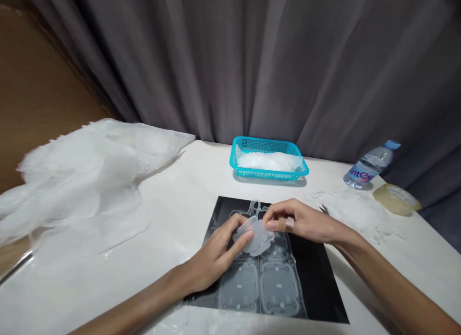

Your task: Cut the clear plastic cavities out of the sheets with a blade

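Over a black mat (pixel 317 287), a translucent white plastic piece (pixel 257 239) with a lobed edge is held up between both hands. My left hand (pixel 219 248) grips its left side, thumb on the near face. The fingertips of my right hand (pixel 295 220) pinch its right edge; a pale strip wraps one finger. Behind it, a looped clear plastic part (pixel 255 207) shows. Clear molded panels (pixel 239 287) with rounded squares lie on the mat below my hands.
A blue basket (pixel 270 174) holding white pieces stands at the back. White plastic sheets or bags (pixel 97 167) are heaped at left. To the right are a water bottle (pixel 370 166), a tape roll (pixel 396 199), white scraps (pixel 360 212) and a dark pointed tool tip (pixel 323 209).
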{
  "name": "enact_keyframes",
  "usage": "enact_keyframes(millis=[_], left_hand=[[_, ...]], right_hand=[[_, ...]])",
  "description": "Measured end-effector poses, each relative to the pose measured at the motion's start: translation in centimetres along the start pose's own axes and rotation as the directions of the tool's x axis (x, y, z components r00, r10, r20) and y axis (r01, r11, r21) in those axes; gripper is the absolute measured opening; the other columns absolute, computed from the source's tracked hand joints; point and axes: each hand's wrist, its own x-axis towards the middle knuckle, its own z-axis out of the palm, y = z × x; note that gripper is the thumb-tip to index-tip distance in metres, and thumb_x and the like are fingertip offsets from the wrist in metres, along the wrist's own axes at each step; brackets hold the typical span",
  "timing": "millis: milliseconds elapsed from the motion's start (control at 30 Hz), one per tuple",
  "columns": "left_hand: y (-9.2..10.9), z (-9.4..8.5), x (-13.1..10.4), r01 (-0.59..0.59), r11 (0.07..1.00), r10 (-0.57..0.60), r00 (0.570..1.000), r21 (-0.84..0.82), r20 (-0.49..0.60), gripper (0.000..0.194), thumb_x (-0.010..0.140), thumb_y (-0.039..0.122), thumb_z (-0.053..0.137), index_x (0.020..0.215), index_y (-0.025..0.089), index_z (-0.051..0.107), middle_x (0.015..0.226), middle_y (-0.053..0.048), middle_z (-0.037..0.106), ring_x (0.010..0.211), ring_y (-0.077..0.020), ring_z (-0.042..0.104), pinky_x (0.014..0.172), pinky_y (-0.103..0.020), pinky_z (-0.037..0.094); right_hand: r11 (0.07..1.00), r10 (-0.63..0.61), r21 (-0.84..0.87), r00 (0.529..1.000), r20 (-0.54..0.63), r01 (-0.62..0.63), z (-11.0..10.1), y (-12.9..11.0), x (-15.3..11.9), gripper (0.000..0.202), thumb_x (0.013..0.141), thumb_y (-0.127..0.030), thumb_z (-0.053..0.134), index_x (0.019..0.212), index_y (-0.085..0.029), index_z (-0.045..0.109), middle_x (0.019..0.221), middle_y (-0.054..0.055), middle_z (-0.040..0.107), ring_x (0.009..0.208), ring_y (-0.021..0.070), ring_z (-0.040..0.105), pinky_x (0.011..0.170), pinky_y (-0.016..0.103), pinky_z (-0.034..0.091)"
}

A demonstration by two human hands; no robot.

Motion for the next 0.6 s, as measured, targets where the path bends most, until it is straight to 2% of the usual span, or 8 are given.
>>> enact_keyframes(millis=[167,267,400,500,567,600], left_hand=[[0.3,0.0,-0.3,0.012,1.0,-0.013,0.999,0.026,0.036,0.029,0.11,0.048,0.041,0.109,0.023,0.054,0.102,-0.002,0.062,0.095,-0.0186,0.062,0.089,-0.032,0.047],[-0.1,0.1,-0.4,-0.023,0.989,0.014,0.998,0.144,0.062,0.035,0.107,0.052,0.046,0.125,0.023,0.053,0.119,-0.007,0.065,0.108,-0.0247,0.064,0.097,-0.039,0.05],[-0.7,0.4,-0.5,-0.193,0.922,0.146,0.976,0.336,0.16,0.078,0.096,0.064,0.063,0.156,0.022,0.035,0.151,-0.018,0.052,0.139,-0.0379,0.051,0.116,-0.055,0.041],[-1.0,0.7,-0.5,-0.256,0.869,0.18,0.961,0.424,0.212,0.093,0.092,0.068,0.064,0.164,0.021,0.027,0.158,-0.019,0.047,0.146,-0.0405,0.045,0.12,-0.058,0.039],[-1.3,0.8,-0.5,-0.269,0.836,0.173,0.956,0.479,0.235,0.091,0.094,0.071,0.059,0.164,0.02,0.03,0.162,-0.019,0.043,0.148,-0.0416,0.042,0.121,-0.06,0.037],[-1.5,0.9,-0.5,-0.272,0.821,0.165,0.955,0.502,0.248,0.091,0.094,0.072,0.057,0.164,0.02,0.031,0.164,-0.019,0.041,0.149,-0.0421,0.04,0.121,-0.06,0.036]], right_hand=[[0.996,0.0,-0.084,1.0,0.006,0.0,-0.1,0.0,-0.4,0.035,0.093,-0.052,0.071,0.089,-0.017,0.074,0.081,0.0,0.065,0.072,0.0133,0.048,0.07,0.026,0.038],[0.998,0.006,-0.061,1.0,0.0,-0.006,-0.4,0.1,-0.3,0.037,0.092,-0.054,0.072,0.088,-0.017,0.073,0.082,0.0,0.065,0.075,0.0143,0.051,0.073,0.027,0.04],[0.998,-0.006,-0.056,0.999,-0.039,0.004,-0.7,0.4,0.0,0.04,0.094,-0.056,0.068,0.089,-0.016,0.072,0.086,0.002,0.067,0.082,0.0168,0.058,0.078,0.028,0.044],[0.993,-0.019,-0.119,0.999,-0.043,0.014,-1.3,0.6,0.1,0.043,0.095,-0.058,0.064,0.089,-0.016,0.073,0.086,0.004,0.071,0.083,0.0188,0.063,0.079,0.029,0.048],[0.969,-0.045,-0.248,0.991,-0.128,0.012,-2.8,0.4,0.1,0.043,0.094,-0.057,0.063,0.087,-0.017,0.075,0.085,0.005,0.074,0.081,0.0202,0.066,0.076,0.03,0.051],[0.945,-0.072,-0.327,0.975,-0.208,0.0,-3.8,0.2,0.1,0.041,0.093,-0.056,0.062,0.086,-0.017,0.075,0.084,0.005,0.075,0.081,0.0209,0.068,0.075,0.03,0.052]])
